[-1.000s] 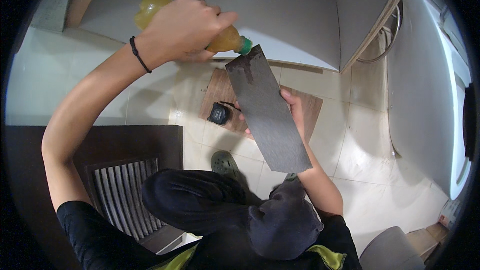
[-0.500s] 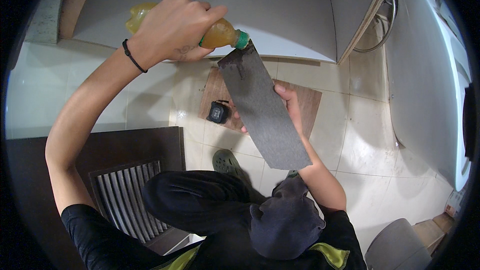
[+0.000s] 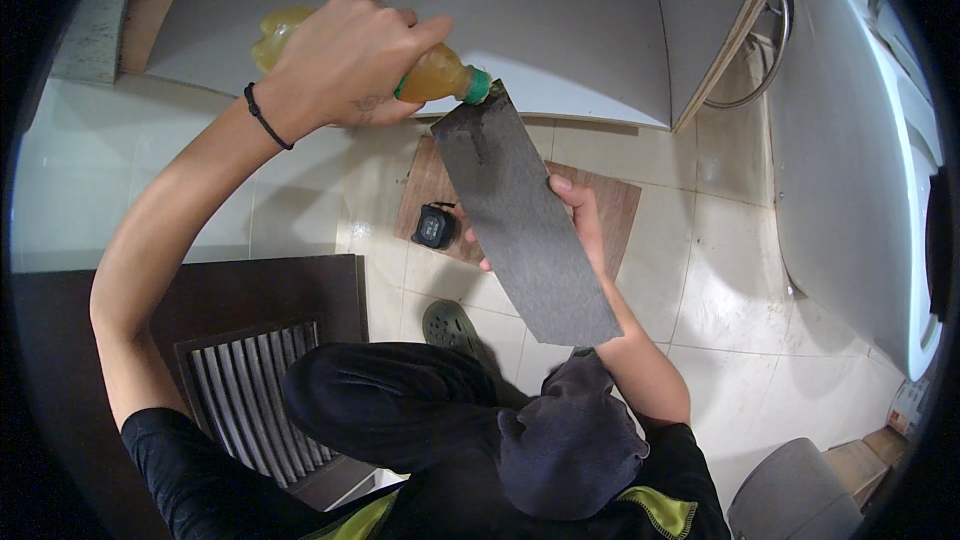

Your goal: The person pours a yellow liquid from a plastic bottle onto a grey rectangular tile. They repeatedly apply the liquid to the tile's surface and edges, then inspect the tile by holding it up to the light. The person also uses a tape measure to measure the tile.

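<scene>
My left hand [image 3: 355, 55] is wrapped round a small clear plastic bottle [image 3: 437, 75] of yellowish liquid. The bottle lies nearly level, its green neck end pointing right, touching or just over the far end of a dark grey rectangular sheet [image 3: 530, 230]. A dark wet-looking patch with a streak marks that far end. My right hand [image 3: 578, 205] grips the sheet from beneath, thumb on the right edge and fingertips showing at the left edge. Below the sheet, a black tape measure [image 3: 435, 227] rests on a brown wood-grain board [image 3: 612, 202] on the floor.
Ahead is an open white cabinet [image 3: 570, 35] with a raised bottom edge. A dark louvred door panel [image 3: 255, 400] stands at the left. To the right are a pale blue-white appliance [image 3: 850, 160] and a grey hose [image 3: 775, 70]. Tiled floor [image 3: 730, 270] lies between.
Hardly anything differs. The bottle's neck and the sheet's far end have shifted very slightly left; both hands keep their holds.
</scene>
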Available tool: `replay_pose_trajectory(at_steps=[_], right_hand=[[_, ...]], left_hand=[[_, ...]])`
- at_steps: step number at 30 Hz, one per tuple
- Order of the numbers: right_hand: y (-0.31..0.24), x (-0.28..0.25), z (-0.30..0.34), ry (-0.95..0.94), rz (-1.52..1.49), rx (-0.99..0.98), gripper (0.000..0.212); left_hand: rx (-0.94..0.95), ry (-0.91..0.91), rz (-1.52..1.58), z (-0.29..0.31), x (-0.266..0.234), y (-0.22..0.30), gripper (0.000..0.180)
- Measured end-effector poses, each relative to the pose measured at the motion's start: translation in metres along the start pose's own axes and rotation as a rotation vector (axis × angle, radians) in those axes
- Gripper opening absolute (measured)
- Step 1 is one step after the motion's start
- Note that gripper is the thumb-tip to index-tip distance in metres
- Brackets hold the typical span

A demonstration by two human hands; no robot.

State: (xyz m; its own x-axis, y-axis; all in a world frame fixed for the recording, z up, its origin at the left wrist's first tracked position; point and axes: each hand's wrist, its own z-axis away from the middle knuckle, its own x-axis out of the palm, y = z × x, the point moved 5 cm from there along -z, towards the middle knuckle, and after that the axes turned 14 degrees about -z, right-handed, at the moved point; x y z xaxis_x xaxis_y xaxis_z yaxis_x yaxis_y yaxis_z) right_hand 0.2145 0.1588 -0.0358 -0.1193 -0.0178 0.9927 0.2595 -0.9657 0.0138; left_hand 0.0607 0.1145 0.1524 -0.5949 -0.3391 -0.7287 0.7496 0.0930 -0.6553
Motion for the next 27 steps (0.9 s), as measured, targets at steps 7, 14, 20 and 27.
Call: replay_pose_trajectory(at_steps=[7,14,20,27], right_hand=[[-0.002,0.003,0.001,-0.018,-0.007,-0.012,0.077],[0.0,0.004,-0.002,-0.062,-0.017,0.001,0.079],[0.0,-0.003,0.006,-0.124,-0.039,0.05,0.085],[-0.04,0.038,0.032,-0.356,-0.306,-0.074,0.087]], left_hand=[[0.0,-0.003,0.008,0.007,-0.002,0.0,0.051],[0.017,0.05,-0.028,0.009,-0.013,0.003,0.044],[-0.009,-0.154,-0.093,0.019,-0.002,-0.003,0.055],[-0.374,-0.021,0.154,0.055,0.014,-0.028,0.053]])
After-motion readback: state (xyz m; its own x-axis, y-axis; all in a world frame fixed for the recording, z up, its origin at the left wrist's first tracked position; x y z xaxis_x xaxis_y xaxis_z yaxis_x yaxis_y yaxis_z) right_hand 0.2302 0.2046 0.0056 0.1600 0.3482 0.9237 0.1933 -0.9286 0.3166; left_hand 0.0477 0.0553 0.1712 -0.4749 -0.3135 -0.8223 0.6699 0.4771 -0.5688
